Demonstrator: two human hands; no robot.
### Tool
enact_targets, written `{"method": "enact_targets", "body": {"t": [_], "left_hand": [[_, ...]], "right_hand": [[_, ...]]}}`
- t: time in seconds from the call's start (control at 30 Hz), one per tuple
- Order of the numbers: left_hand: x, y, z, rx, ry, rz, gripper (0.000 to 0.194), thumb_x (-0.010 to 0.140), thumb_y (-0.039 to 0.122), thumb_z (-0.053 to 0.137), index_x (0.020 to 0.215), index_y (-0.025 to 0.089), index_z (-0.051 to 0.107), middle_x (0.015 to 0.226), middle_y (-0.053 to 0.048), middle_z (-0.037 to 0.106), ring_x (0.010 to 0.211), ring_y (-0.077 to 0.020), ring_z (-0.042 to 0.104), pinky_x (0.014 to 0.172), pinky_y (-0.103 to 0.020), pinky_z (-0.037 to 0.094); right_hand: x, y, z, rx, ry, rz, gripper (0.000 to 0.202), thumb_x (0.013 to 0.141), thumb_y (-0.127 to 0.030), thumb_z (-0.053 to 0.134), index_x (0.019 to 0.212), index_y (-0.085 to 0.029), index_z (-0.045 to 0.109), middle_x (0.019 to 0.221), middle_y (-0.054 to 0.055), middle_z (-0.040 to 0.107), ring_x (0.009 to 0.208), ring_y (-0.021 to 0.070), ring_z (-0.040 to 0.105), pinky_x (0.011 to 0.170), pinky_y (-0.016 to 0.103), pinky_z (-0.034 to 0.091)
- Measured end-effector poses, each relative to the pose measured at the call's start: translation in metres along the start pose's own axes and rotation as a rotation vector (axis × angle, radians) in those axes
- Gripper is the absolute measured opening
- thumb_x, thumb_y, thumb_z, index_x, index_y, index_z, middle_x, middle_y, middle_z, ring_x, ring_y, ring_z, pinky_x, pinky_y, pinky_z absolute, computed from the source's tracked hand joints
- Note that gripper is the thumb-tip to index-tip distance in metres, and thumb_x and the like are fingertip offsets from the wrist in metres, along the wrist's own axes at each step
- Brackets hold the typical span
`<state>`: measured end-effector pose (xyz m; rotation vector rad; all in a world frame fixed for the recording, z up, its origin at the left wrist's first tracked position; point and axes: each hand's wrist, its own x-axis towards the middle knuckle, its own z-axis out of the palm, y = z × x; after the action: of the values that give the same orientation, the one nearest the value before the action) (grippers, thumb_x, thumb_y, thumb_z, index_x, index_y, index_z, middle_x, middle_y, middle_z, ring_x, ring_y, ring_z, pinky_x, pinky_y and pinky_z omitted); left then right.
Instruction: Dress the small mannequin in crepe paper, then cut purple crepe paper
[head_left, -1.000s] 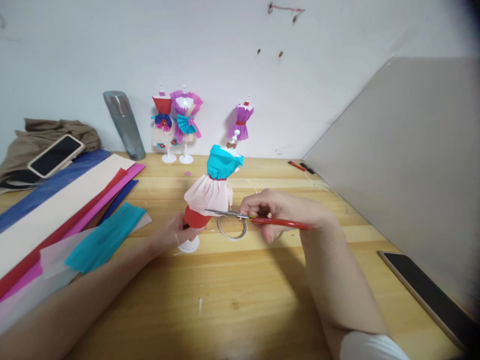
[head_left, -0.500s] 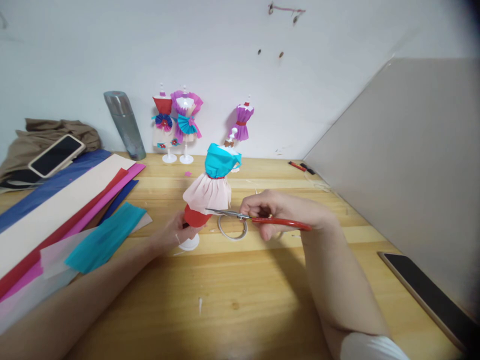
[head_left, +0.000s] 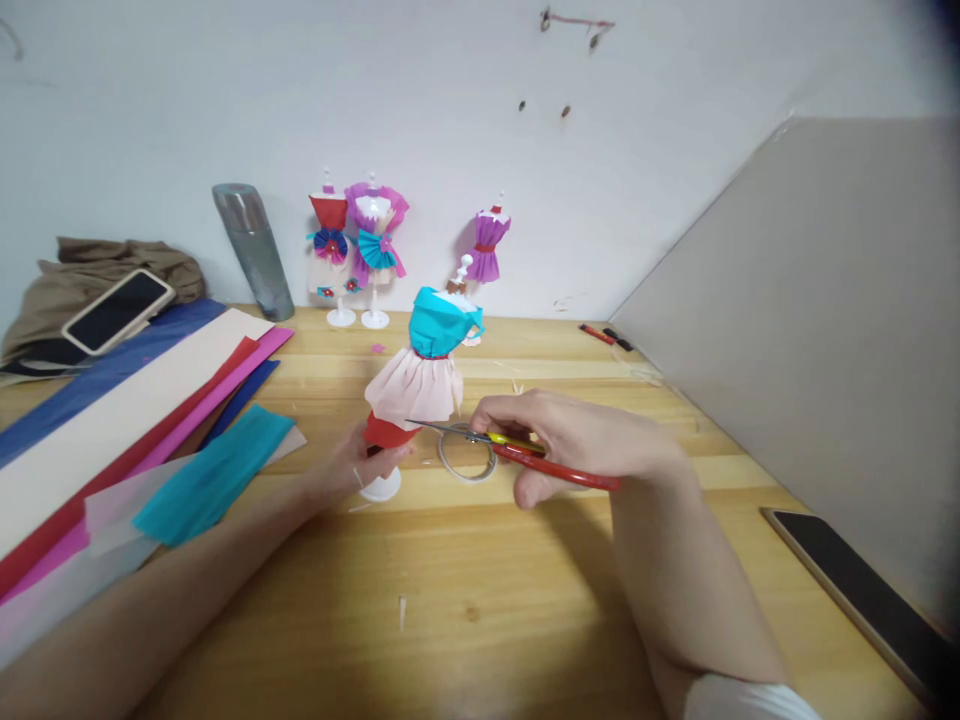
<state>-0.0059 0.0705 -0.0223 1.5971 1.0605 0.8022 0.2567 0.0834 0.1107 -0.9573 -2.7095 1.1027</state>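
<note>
My left hand (head_left: 361, 466) is closed on the lower red part of a small dress form (head_left: 436, 325), holding it tilted above the table. The form wears a turquoise crepe-paper top and a pale pink gathered skirt (head_left: 414, 386); its round white base (head_left: 381, 486) shows beneath my hand. In my right hand (head_left: 559, 435) are scissors (head_left: 555, 466) with red and yellow handles. Their blades point left and lie at the skirt's lower hem. Whether they are cutting into the paper I cannot tell. Behind the blades, a roll of tape (head_left: 466, 476) lies on the table.
Strips of coloured paper (head_left: 135, 420) cover the left side, with a turquoise piece (head_left: 214, 475) on top. Three dressed forms stand at the wall, one in purple (head_left: 489, 245). A metal flask (head_left: 253, 250) is at back left. A phone (head_left: 847, 590) lies at right.
The scissors' handles have tilted downward at the right, and a yellow handle part now shows. My right hand has shifted slightly lower. The dress form stays nearly where it was.
</note>
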Motion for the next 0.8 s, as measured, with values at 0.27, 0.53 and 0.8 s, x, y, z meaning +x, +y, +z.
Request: {"method": "enact_targets", "body": {"t": [0.27,0.53,0.8], "left_hand": [[0.001,-0.002,0.000,0.029,0.005,0.009,0.037,0.081,0.051,0.057,0.067,0.017,0.056,0.053,0.003,0.045,0.053,-0.0096,0.042,0.051,-0.024,0.030],[0.001,-0.010,-0.003,-0.061,-0.009,-0.014,0.024,0.074,0.041,0.063,0.075,0.018,0.058,0.058,0.002,0.051,0.056,-0.0120,0.045,0.053,-0.026,0.034],[0.001,-0.006,-0.002,-0.051,0.028,0.012,0.027,0.076,0.042,0.061,0.065,0.018,0.053,0.056,0.001,0.049,0.055,-0.0118,0.043,0.054,-0.027,0.033]], "right_hand": [[-0.005,-0.010,0.003,-0.116,0.051,0.079,0.060,0.076,-0.070,0.068,0.101,-0.016,0.059,0.071,-0.001,0.056,0.061,0.0135,0.046,0.059,0.026,0.034],[-0.011,-0.009,-0.003,0.005,0.015,0.013,0.065,0.076,-0.077,0.060,0.095,-0.016,0.058,0.063,-0.004,0.050,0.055,0.0112,0.038,0.053,0.026,0.028],[-0.011,-0.011,-0.002,-0.036,0.061,0.013,0.063,0.077,-0.076,0.061,0.096,-0.016,0.058,0.065,-0.002,0.055,0.055,0.0114,0.041,0.053,0.026,0.028]]}}
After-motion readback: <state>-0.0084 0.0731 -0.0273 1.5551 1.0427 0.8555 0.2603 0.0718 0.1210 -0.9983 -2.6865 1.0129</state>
